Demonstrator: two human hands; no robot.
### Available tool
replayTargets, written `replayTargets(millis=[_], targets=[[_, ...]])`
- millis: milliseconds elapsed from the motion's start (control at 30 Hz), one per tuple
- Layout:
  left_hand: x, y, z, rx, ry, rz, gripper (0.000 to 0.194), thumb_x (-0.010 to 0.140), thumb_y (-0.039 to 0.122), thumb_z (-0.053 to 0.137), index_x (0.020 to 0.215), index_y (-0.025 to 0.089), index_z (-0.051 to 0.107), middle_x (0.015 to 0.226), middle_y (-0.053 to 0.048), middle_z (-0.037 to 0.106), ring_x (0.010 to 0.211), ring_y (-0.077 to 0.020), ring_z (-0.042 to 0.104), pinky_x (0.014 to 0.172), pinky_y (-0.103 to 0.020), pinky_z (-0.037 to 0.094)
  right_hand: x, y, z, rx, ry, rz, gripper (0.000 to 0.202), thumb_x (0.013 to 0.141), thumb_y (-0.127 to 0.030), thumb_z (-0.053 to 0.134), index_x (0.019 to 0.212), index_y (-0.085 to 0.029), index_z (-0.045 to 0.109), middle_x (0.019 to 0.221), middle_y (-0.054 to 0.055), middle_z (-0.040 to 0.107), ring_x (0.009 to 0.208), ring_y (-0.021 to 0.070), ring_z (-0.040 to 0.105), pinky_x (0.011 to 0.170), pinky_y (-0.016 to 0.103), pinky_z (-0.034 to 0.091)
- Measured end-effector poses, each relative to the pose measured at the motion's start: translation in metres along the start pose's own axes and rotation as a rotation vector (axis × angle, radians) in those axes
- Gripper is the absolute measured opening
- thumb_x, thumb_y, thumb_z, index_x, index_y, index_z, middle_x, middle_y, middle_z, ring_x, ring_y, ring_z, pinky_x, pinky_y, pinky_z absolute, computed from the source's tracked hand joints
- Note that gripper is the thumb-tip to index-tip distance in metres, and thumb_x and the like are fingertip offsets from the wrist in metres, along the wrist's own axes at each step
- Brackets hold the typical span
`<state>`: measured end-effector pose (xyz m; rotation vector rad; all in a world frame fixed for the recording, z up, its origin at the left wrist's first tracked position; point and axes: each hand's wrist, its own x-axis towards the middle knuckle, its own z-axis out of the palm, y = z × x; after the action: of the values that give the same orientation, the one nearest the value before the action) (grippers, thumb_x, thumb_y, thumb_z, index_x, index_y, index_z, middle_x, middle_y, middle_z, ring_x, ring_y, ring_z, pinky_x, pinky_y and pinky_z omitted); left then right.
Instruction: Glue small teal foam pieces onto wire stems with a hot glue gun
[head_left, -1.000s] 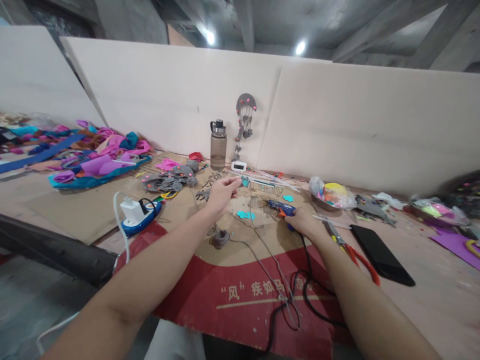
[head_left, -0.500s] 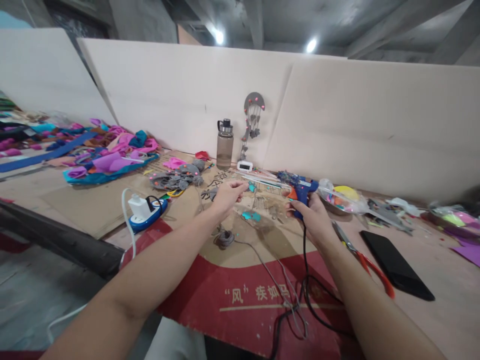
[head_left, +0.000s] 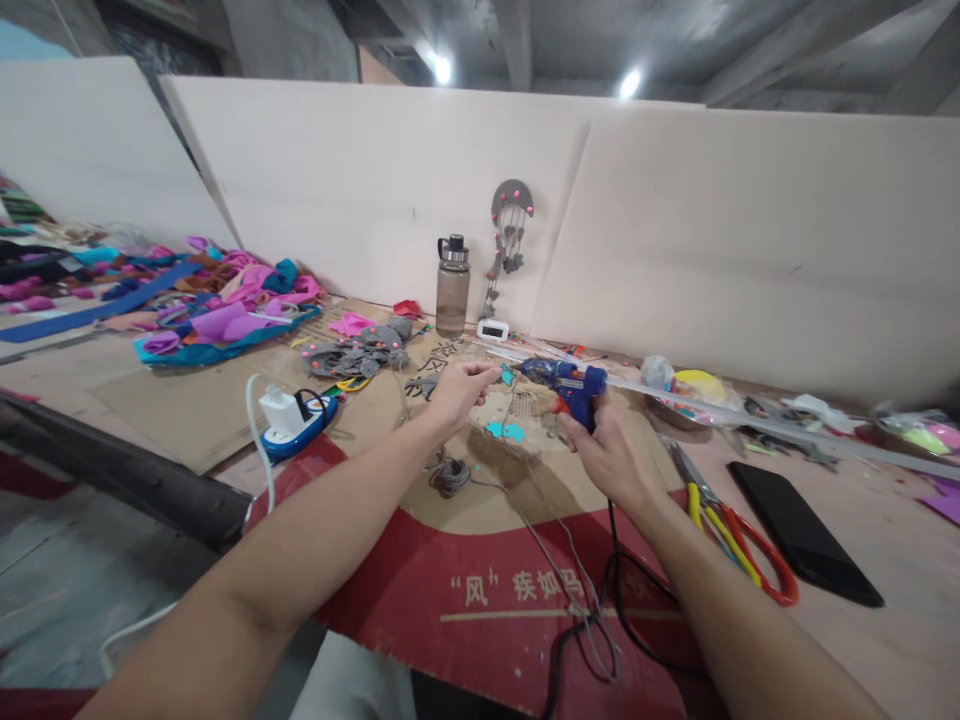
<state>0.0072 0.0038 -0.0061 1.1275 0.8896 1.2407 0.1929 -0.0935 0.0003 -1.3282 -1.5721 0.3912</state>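
Note:
My right hand (head_left: pixel 606 452) grips a blue hot glue gun (head_left: pixel 568 382) above the cardboard mat, its nozzle aimed left, a long glue stick (head_left: pixel 750 420) trailing out behind it to the right. My left hand (head_left: pixel 459 387) pinches a small teal foam piece (head_left: pixel 508 376) with a grey string hanging from it, right at the gun's tip. More teal foam shapes (head_left: pixel 504 431) lie on the cardboard just below. The gun's black cord (head_left: pixel 609 590) runs back toward me.
A coil of grey string (head_left: pixel 451 474) lies near my left wrist. Red-handled scissors (head_left: pixel 739 545) and a black phone (head_left: pixel 805 532) sit right. A power strip with charger (head_left: pixel 291 421), a water bottle (head_left: pixel 452 287), grey foam pieces (head_left: pixel 347 357) and colourful foam scraps (head_left: pixel 225 315) lie left and behind.
My right hand picked the glue gun up off the cardboard and swung its nozzle left to the teal piece held in my left hand. The left hand stayed nearly still.

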Motion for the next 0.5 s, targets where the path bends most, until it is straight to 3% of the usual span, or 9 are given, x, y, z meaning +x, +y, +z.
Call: replayTargets(millis=[100,300,500], targets=[[-0.001,0.002,0.001,0.014,0.007,-0.006,0.014,0.07,0.022,0.075,0.074,0.01,0.068,0.059,0.002,0.055,0.046,-0.0037,0.039,0.043,-0.019,0.028,0.0,-0.002,-0.003,-0.172,0.008,-0.163,0.028,0.086,-0.035,0.052,0.111,-0.022,0.051,0.106,0.011,0.064,0.1,0.0281,0.061,0.09,0.044,0.048],[-0.003,0.003,0.003,0.025,0.01,-0.009,0.013,0.069,0.021,0.075,0.072,0.011,0.068,0.06,0.002,0.056,0.045,-0.0034,0.039,0.042,-0.019,0.028,-0.001,-0.01,-0.005,-0.317,0.037,-0.197,0.025,0.087,-0.033,0.054,0.109,-0.023,0.052,0.101,0.012,0.067,0.093,0.0286,0.064,0.083,0.042,0.051],[-0.004,0.003,0.004,0.052,-0.001,0.0,0.014,0.069,0.023,0.074,0.072,0.011,0.067,0.057,0.003,0.055,0.044,-0.0035,0.038,0.042,-0.019,0.028,-0.001,0.003,0.0,-0.286,0.007,-0.209,0.026,0.089,-0.032,0.051,0.113,-0.022,0.051,0.106,0.013,0.066,0.101,0.0281,0.062,0.087,0.041,0.05]])
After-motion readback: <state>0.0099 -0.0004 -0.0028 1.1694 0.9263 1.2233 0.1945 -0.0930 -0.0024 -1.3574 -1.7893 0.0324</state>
